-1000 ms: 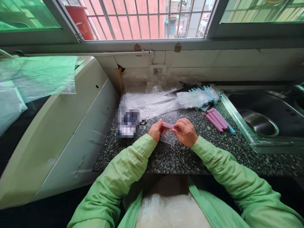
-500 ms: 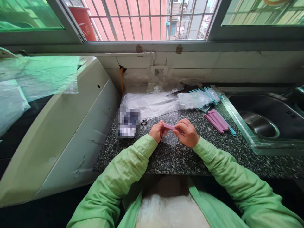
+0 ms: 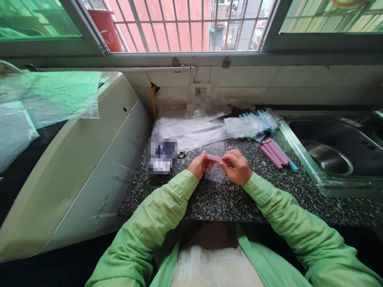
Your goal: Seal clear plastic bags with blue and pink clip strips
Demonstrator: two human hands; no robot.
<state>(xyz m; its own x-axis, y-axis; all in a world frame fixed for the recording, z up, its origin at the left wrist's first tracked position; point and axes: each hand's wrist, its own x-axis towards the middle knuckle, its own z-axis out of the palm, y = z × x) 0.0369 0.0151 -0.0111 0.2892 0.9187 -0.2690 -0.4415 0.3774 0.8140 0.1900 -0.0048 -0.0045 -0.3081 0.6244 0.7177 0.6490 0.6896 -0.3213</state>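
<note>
A pink bag sealing clip [image 3: 213, 158] is held level between my two hands over the speckled counter. My left hand [image 3: 197, 166] pinches its left end, fingers closed. Closed on the right part of the clip is my right hand [image 3: 238, 167], thumb toward me. A small clear plastic bag [image 3: 216, 173] lies at and below the clip; whether the clip's bar grips it cannot be made out. To the right, several pink clips [image 3: 271, 153] lie side by side, with a blue clip [image 3: 293, 166] beside them.
Behind my hands lie a flat clear plastic sheet [image 3: 191, 133] and a clear packet [image 3: 243, 125] with blue clips [image 3: 269, 119]. A blurred-out item [image 3: 162, 156] and a small dark object [image 3: 181, 154] sit left. A sink [image 3: 323, 187] borders the right; a pale slanted appliance [image 3: 119, 139] stands left.
Hardly anything differs. Both hands keep hold of the pink clip in nearly the same place, and slightly more of the clear bag shows below it.
</note>
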